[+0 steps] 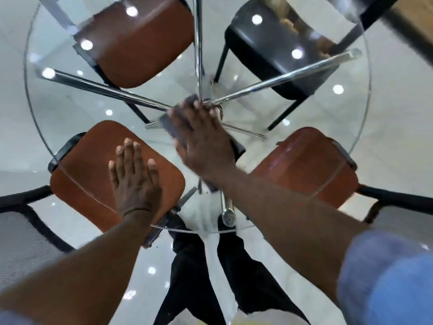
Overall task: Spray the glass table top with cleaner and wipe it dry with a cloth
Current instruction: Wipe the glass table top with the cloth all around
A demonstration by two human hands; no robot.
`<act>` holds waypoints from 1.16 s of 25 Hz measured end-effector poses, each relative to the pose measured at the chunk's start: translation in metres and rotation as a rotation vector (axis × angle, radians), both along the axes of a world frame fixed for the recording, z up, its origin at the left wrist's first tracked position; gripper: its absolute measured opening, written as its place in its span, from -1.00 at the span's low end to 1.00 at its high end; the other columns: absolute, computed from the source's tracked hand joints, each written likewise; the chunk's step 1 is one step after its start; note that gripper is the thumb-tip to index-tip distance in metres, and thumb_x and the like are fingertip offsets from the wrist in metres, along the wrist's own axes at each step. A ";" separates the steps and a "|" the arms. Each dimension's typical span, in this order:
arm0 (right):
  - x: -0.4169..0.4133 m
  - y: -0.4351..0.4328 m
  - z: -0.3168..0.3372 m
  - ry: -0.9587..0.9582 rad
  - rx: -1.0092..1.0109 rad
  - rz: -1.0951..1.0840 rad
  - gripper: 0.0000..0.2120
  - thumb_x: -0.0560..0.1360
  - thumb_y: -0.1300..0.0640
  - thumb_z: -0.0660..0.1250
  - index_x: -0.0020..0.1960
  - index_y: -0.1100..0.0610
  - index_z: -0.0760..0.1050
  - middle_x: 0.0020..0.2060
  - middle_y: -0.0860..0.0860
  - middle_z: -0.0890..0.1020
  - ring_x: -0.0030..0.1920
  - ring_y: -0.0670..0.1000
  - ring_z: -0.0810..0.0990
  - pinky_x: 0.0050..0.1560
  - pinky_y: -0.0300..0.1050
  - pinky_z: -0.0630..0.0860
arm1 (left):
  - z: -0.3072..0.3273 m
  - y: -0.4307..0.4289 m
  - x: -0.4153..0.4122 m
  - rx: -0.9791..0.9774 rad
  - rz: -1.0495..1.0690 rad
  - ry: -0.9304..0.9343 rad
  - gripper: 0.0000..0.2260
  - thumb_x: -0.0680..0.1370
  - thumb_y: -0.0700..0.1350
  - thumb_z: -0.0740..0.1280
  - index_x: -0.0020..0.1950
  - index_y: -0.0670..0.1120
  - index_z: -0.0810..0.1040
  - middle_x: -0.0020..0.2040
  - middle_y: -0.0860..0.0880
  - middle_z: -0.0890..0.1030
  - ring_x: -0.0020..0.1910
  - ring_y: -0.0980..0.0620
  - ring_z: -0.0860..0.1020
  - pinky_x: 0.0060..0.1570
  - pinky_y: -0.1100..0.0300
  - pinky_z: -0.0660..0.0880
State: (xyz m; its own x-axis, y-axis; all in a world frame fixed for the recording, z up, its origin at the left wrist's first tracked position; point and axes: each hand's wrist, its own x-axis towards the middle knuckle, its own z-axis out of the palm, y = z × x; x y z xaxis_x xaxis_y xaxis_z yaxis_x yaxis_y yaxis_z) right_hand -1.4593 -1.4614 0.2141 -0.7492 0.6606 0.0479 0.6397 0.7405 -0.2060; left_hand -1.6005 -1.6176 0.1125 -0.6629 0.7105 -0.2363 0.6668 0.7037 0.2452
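Your round clear glass table top (316, 127) bears a dark grey cloth (168, 124) near its middle. Your left hand (133, 174) lies flat on the glass nearby.

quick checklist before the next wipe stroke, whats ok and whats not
1. Cloth under control: ok, the right hand presses flat on it near the middle of the glass.
2. Left hand braced: ok, it lies flat on the glass near the near edge, fingers straight, holding nothing.
3. Left hand out of the cloth's way: ok, it is apart from the cloth, on its left.
4. Glass wet with cleaner: cannot tell, blur and light reflections hide any film.
5. Spray bottle at hand: cannot tell, none is in view.
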 end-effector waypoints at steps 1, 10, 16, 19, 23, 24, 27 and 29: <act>0.025 -0.027 0.004 -0.012 -0.034 0.111 -0.38 0.69 -0.18 0.17 0.72 -0.08 0.22 0.72 0.03 0.24 0.72 0.17 0.16 0.65 0.23 0.16 | -0.019 0.001 -0.005 -0.025 -0.016 -0.017 -0.14 0.55 0.47 0.08 0.71 0.06 -0.07 0.71 0.03 -0.12 0.69 -0.05 -0.08 0.61 -0.22 -0.24; 0.184 0.073 0.009 -0.053 -0.070 -0.144 -0.37 0.74 -0.24 0.12 0.74 -0.04 0.18 0.74 0.06 0.18 0.72 0.15 0.16 0.65 0.26 0.24 | 0.084 -0.001 0.023 0.106 0.035 0.045 -0.43 0.73 0.12 -0.07 0.70 -0.09 0.00 0.71 -0.02 -0.02 0.69 0.01 -0.10 0.64 -0.06 -0.18; 0.157 -0.038 0.006 -0.103 -0.088 -0.803 -0.29 0.74 -0.26 0.03 0.78 0.00 -0.07 0.76 0.11 -0.04 0.75 0.22 -0.01 0.68 0.33 0.13 | 0.087 -0.002 0.027 0.095 0.001 0.029 -0.42 0.73 0.11 -0.02 0.69 -0.14 0.02 0.71 -0.07 -0.01 0.69 -0.04 -0.10 0.64 -0.10 -0.16; 0.100 -0.088 0.002 -0.125 -0.087 -0.593 -0.28 0.71 -0.20 0.13 0.77 0.01 0.01 0.76 0.11 0.01 0.75 0.24 0.01 0.68 0.29 0.11 | 0.088 -0.003 0.027 0.099 -0.004 0.043 -0.42 0.73 0.10 -0.01 0.69 -0.17 0.05 0.71 -0.09 0.01 0.69 -0.07 -0.08 0.64 -0.12 -0.13; 0.043 -0.074 0.001 -0.073 -0.096 -0.094 -0.35 0.71 -0.18 0.20 0.75 -0.08 0.14 0.75 0.04 0.12 0.74 0.14 0.08 0.69 0.19 0.13 | 0.086 -0.002 0.026 0.090 -0.004 0.032 -0.41 0.72 0.09 -0.01 0.69 -0.17 0.04 0.71 -0.09 0.02 0.69 -0.06 -0.08 0.64 -0.14 -0.12; 0.040 -0.049 0.001 -0.065 -0.101 -0.008 -0.36 0.71 -0.18 0.21 0.74 -0.11 0.14 0.74 0.01 0.15 0.74 0.12 0.10 0.69 0.20 0.12 | 0.086 -0.002 0.026 0.094 -0.009 0.028 -0.41 0.72 0.09 -0.01 0.69 -0.16 0.04 0.71 -0.09 0.01 0.69 -0.06 -0.08 0.64 -0.14 -0.12; 0.037 0.039 -0.001 -0.037 -0.107 -0.080 -0.36 0.70 -0.18 0.20 0.73 -0.13 0.15 0.73 0.00 0.18 0.72 0.10 0.15 0.68 0.21 0.15 | 0.085 -0.005 0.026 0.116 -0.026 0.026 -0.41 0.73 0.09 -0.01 0.69 -0.16 -0.01 0.71 -0.09 -0.03 0.69 -0.07 -0.11 0.64 -0.14 -0.13; 0.035 0.074 -0.004 -0.023 -0.039 -0.356 -0.37 0.71 -0.21 0.13 0.74 -0.08 0.16 0.73 0.04 0.19 0.71 0.13 0.18 0.67 0.21 0.17 | 0.082 -0.006 0.024 0.127 -0.041 0.027 -0.41 0.73 0.09 0.00 0.69 -0.16 -0.01 0.71 -0.09 -0.02 0.69 -0.08 -0.11 0.64 -0.13 -0.15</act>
State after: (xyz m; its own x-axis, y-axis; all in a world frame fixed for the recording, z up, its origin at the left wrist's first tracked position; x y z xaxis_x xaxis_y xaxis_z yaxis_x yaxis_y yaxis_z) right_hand -1.4245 -1.3877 0.2103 -0.4723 0.8814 0.0033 0.8609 0.4621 -0.2129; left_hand -1.5760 -1.6233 0.1950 -0.6374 0.7603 -0.1254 0.7021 0.6401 0.3119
